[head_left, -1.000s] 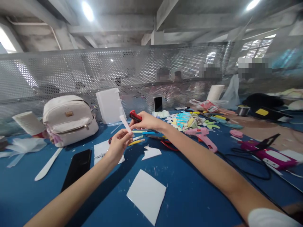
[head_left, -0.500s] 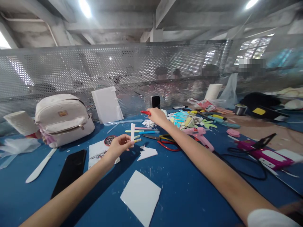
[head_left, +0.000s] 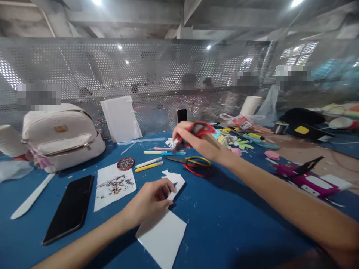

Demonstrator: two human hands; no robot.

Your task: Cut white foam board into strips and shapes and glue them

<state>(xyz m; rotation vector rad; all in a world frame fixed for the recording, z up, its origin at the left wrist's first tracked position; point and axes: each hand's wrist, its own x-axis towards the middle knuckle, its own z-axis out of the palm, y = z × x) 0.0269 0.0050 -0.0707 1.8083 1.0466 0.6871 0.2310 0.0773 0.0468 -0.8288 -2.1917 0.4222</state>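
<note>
My right hand (head_left: 198,141) is raised over the blue table (head_left: 224,224) and closed around red-handled scissors (head_left: 199,129), whose dark blades point down and left. Below it a second pair of scissors (head_left: 196,165) with yellow and red handles lies on the table. My left hand (head_left: 151,200) rests low on the table with its fingers curled together. Its fingertips sit at the edge of a jagged white scrap (head_left: 176,178), and its heel lies over a white sheet (head_left: 162,237). What the fingers hold, if anything, is hidden.
A white backpack (head_left: 60,136), a black phone (head_left: 70,207), a paper with small beads (head_left: 114,185), a round tin (head_left: 125,163) and markers (head_left: 148,164) lie to the left. A pink glue gun (head_left: 303,181) and coloured scraps (head_left: 232,140) lie to the right. Behind a perforated screen (head_left: 140,71) sit other people.
My right hand pulled back from the far side and now carries red scissors. My left hand dropped from mid-air to the table, and the white strip it held no longer shows.
</note>
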